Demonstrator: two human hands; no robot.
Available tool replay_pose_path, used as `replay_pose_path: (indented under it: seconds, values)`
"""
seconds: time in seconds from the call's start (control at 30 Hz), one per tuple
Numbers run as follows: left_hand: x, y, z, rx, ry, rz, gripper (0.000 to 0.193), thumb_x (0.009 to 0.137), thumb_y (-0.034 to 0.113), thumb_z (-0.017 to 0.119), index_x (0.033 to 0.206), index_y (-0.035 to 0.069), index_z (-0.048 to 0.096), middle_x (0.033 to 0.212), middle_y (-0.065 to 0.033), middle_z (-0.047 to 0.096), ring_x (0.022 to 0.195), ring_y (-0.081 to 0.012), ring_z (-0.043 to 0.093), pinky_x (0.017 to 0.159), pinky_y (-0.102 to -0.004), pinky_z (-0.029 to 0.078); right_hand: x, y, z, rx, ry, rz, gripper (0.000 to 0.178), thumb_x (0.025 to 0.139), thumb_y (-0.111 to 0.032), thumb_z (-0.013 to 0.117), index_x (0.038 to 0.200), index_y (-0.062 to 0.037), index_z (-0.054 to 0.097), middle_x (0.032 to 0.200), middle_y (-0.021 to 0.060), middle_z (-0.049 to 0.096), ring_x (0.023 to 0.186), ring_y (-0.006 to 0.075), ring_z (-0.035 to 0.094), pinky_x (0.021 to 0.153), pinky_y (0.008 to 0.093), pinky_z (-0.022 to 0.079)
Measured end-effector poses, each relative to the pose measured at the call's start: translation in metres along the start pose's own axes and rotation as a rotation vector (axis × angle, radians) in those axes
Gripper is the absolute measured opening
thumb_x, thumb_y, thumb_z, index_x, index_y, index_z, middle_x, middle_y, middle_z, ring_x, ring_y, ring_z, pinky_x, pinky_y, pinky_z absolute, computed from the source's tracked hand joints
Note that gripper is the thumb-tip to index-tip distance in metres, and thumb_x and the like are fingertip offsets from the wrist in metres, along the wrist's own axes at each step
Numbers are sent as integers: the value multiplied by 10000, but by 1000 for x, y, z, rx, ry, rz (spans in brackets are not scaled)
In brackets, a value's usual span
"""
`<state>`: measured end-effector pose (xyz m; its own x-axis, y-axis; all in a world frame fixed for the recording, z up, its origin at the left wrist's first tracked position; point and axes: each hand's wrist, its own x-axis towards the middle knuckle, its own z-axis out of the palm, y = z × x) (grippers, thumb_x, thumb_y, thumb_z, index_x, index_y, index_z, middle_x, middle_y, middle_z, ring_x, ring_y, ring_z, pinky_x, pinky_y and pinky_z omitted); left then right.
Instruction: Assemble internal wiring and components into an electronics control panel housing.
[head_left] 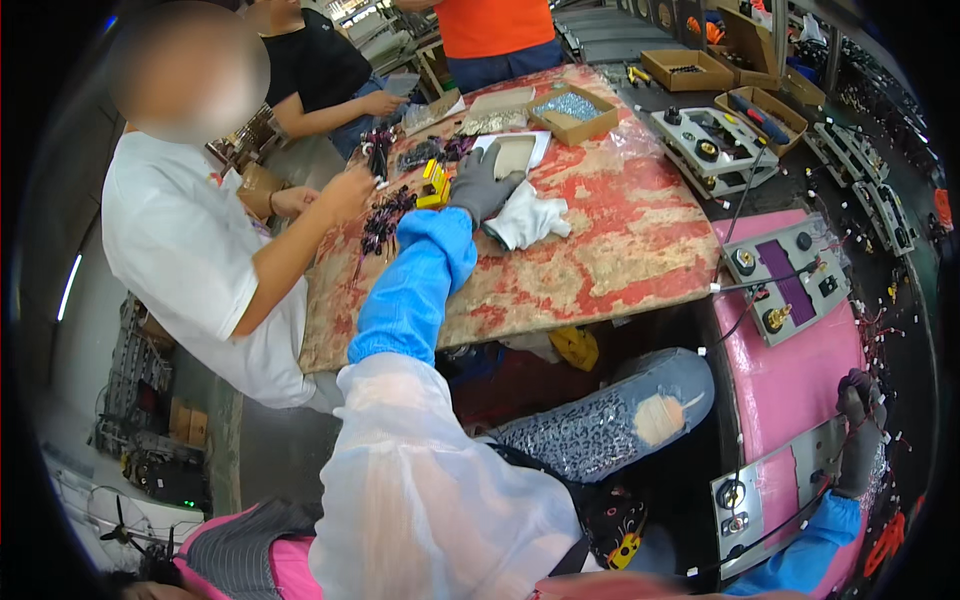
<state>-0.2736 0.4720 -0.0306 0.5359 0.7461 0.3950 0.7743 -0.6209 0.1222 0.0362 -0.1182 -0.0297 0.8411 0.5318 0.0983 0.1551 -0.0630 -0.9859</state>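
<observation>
My left hand (pixel 483 186), in a grey glove and blue sleeve cover, reaches over the worn red table (pixel 610 240). Its fingers are apart, by a white tray (pixel 516 152). Beside it lie a crumpled white glove (pixel 528 218) and small yellow boxes (pixel 433 186). My right hand (pixel 862 435), also grey-gloved, is far to the right at the edge of a grey metal panel (pixel 752 505) with round black fittings and a wire. Its fingers blend into the dark background, so their grip is unclear. A second such panel (pixel 783 280) lies farther off on a pink sheet (pixel 735 350).
At the left a person in a white shirt (pixel 190 240) handles small parts beside dark wire bundles (pixel 385 220). Two more people stand at the table's far side. A cardboard box (pixel 575 128) holds small bluish parts. More panels (pixel 712 145) and boxes (pixel 686 72) line the right bench.
</observation>
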Motion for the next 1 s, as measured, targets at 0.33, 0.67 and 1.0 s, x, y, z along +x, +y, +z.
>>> replay_pose_path:
  seconds: [0.33, 0.67, 1.0]
  values:
    - [0, -31, 32, 92, -141, 216, 569, 944, 526, 370, 1413, 205, 369, 1426, -209, 370, 1315, -423, 325, 1084, -482, 277, -7, -8, 4, -32, -44, -28, 247, 881, -99, 571, 1105, 3, 595, 941, 13, 578, 840, 102, 514, 782, 260, 418]
    - [23, -41, -28, -422, -193, 196, 616, 974, 511, 336, 1431, 98, 340, 1432, -172, 387, 1355, -308, 318, 1109, -383, 256, -1, -6, 6, 12, -51, -10, 237, 877, -64, 573, 1107, -11, 596, 927, 17, 579, 817, 101, 507, 760, 254, 412]
    - [49, -103, -104, -35, -208, 479, 718, 890, 632, 436, 1311, 51, 459, 1297, -86, 501, 1204, -255, 459, 995, -407, 365, -3, -1, 0, -31, -51, -38, 235, 876, -127, 598, 1077, -4, 597, 890, 0, 550, 781, 89, 476, 728, 242, 398]
